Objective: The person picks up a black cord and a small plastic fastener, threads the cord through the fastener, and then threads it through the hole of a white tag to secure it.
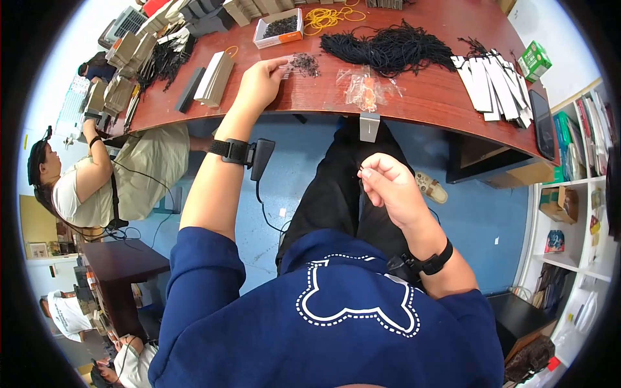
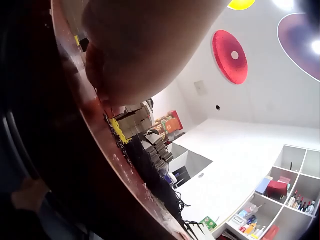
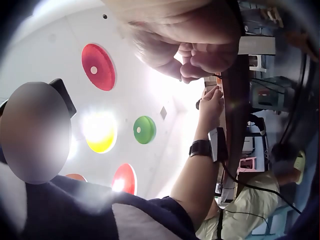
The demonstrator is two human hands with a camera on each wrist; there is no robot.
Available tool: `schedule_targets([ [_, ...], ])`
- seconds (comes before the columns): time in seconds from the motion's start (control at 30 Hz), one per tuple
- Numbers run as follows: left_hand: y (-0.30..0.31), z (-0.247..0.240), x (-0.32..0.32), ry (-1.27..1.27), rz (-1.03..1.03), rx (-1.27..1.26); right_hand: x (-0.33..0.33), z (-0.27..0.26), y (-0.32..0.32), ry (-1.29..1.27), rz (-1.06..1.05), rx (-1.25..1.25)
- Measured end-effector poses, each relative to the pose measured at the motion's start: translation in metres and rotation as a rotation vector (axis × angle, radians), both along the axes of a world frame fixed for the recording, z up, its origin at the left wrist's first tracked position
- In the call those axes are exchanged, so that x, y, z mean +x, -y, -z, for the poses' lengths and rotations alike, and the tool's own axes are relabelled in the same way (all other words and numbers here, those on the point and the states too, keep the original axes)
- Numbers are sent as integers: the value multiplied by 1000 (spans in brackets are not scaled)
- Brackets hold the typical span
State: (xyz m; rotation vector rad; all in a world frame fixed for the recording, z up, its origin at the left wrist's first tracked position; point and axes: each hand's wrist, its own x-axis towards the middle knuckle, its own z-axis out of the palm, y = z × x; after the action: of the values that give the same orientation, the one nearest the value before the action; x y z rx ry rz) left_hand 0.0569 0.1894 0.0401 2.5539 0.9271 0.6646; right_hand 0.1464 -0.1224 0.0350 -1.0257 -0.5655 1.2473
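My left hand (image 1: pixel 261 83) reaches over the table's near side, its fingertips at the left edge of a small heap of tiny black pieces (image 1: pixel 305 64). In the left wrist view the hand (image 2: pixel 130 55) is large and dark, its fingertips down by the tabletop. My right hand (image 1: pixel 393 189) is held above my lap with fingers curled, and thumb and forefinger pinch a tiny dark piece (image 1: pixel 361 169), too small to make out. Just beyond it a small grey box (image 1: pixel 369 127) stands at the table's edge. Behind that lie crumpled clear plastic bags (image 1: pixel 362 90).
An open carton (image 1: pixel 278 29) of black bits stands at the back, by yellow cord (image 1: pixel 330 18). Black strings (image 1: pixel 391 48) form a long bundle. White tags (image 1: pixel 495 87) and a phone (image 1: pixel 543 123) lie right; stacked card strips (image 1: pixel 214 79) left. Another person (image 1: pixel 97 168) sits at left.
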Motion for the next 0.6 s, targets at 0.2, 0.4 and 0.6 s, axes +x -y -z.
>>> schedule_targets([
  [0.2, 5, -6, -3, 10, 31, 46, -3, -3, 0, -1, -15, -28],
  [0.4, 4, -4, -6, 0, -25, 100, -3, 1, -1, -19, -10, -36],
  [0.6, 1, -3, -10, 94, 27, 407, -1, 2, -4, -24, -22, -35],
])
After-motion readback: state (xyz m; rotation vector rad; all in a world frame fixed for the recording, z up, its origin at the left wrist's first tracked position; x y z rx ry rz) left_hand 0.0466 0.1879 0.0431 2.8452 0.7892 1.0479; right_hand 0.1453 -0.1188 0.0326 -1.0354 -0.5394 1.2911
